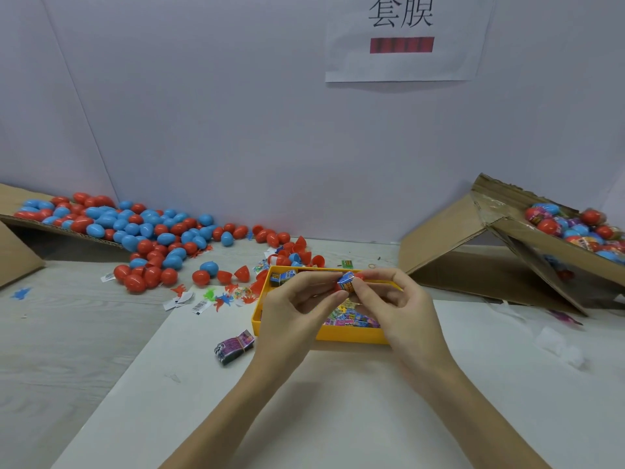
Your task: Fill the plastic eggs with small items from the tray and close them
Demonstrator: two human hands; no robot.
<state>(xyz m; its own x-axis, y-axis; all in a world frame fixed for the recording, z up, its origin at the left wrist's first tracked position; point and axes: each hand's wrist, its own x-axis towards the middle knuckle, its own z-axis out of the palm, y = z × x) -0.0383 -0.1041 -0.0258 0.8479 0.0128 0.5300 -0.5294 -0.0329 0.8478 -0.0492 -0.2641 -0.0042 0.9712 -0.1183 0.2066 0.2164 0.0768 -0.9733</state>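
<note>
1. Head view: the left hand [297,306] and the right hand [395,302] meet over the yellow tray [351,335], fingertips pinching one red egg [348,282] between them.
2. The egg is red plastic with a blue printed wrapper over its upper part; whether it is fully closed cannot be told.
3. Directly beneath the grip, the tray holds a jumble of small printed packets [351,319]; at its far left corner sit more boxed items [282,277].
4. Just left of the left wrist lies a banded bundle of purple packets [234,346] on the white sheet [338,401].
5. Far left of the grip, a flattened cardboard box [13,238] spills a heap of red and blue eggs [135,228] onto the table, with open red halves [301,252] just beyond the tray.
6. Far right of the grip, a tilted cardboard box [527,245] holds wrapped eggs [581,228].
7. Small plastic toys [223,297] lie scattered left of the tray.
</note>
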